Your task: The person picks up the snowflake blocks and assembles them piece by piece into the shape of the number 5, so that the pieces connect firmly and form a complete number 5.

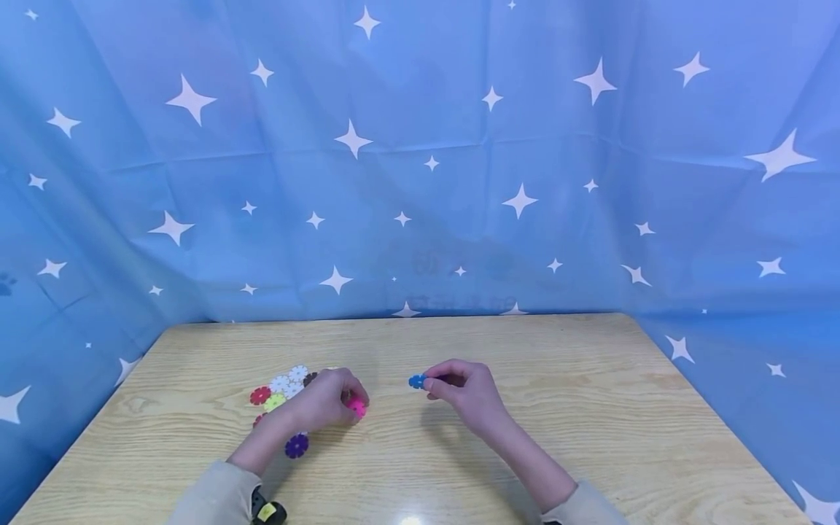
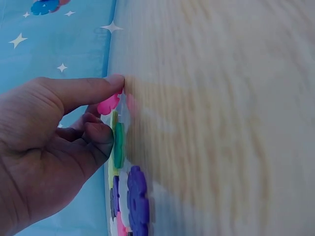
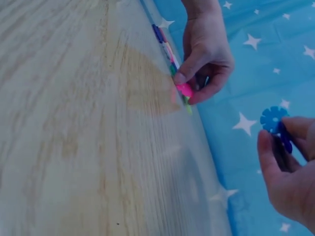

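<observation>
My left hand pinches a pink notched plastic disc between thumb and finger, low over the table at the right side of a pile of such discs. In the right wrist view the pink disc shows between those fingertips. My right hand is raised above the table to the right and holds a light blue notched disc. A dark blue disc sits at an angle against it, seemingly joined; the fingers partly cover both.
Beside and under my left forearm lie a red disc, a yellow disc, a white disc and a purple disc, among several others. The wooden table ends at a blue star-patterned curtain.
</observation>
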Demonstrator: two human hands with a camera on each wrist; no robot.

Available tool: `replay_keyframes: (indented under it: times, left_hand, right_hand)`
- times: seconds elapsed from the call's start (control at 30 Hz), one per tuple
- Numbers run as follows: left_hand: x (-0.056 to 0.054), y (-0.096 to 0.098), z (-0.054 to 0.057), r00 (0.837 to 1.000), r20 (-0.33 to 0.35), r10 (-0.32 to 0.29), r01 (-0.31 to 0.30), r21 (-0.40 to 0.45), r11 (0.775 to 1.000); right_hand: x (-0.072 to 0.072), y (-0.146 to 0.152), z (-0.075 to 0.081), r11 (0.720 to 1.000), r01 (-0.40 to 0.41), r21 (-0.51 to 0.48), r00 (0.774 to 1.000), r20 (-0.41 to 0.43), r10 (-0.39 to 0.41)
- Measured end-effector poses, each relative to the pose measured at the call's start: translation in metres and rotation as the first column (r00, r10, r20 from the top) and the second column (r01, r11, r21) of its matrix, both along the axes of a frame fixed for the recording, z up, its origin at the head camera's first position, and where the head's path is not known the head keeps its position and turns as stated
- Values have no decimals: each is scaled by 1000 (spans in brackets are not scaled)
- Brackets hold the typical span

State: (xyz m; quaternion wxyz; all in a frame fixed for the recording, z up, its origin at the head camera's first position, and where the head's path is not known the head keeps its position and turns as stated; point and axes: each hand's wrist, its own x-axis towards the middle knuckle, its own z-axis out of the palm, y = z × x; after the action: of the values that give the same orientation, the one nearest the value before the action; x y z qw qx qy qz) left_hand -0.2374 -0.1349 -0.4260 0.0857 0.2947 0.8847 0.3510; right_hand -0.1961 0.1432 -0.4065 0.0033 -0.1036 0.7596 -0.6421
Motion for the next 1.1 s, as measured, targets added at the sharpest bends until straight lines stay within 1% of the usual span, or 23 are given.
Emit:
replay_keyframes:
  times: [0.1,0.17,0.37,0.47,0.53,0.6,0.7,0.9,1.03,1.1]
  left_hand:
    - [0,-3,0,1000,-13,-19,19,10,1000]
    - [0,-5,-1,999,-6,-31,32,22,999]
    - [0,-8,-3,995,80,-57,51,75,996]
    - [1,-7,-2,995,87,-43,36,86,996]
    - [2,-7,-1,997,79,-17,10,93,996]
    - [2,-6,1,997,72,5,-13,118,993]
    - [4,-4,3,995,93,29,-45,175,984]
    - [8,2,10,981,187,45,-98,286,953]
    - [10,8,15,975,218,31,-106,342,934]
    - [10,11,17,969,245,16,-109,373,922]
  right_hand:
    - [-2,-1,-1,1000,13,-14,1000,5,-13]
    - [-3,-1,0,1000,17,-19,1000,9,-17]
    - [-7,-4,1,999,16,-29,1000,18,-16]
    - [-7,-5,3,999,10,-34,1000,22,-9]
    - [-6,-6,3,999,3,-32,1000,17,-2]
    - [-6,-7,3,999,-5,-33,1000,13,5]
    - [-7,-8,1,1000,-12,-26,1000,12,13]
    - [-6,-11,-2,1000,-26,-10,1000,10,26]
    - [-5,-13,-3,999,-37,-13,999,5,37]
    - [-3,-14,-4,999,-41,-3,999,1,41]
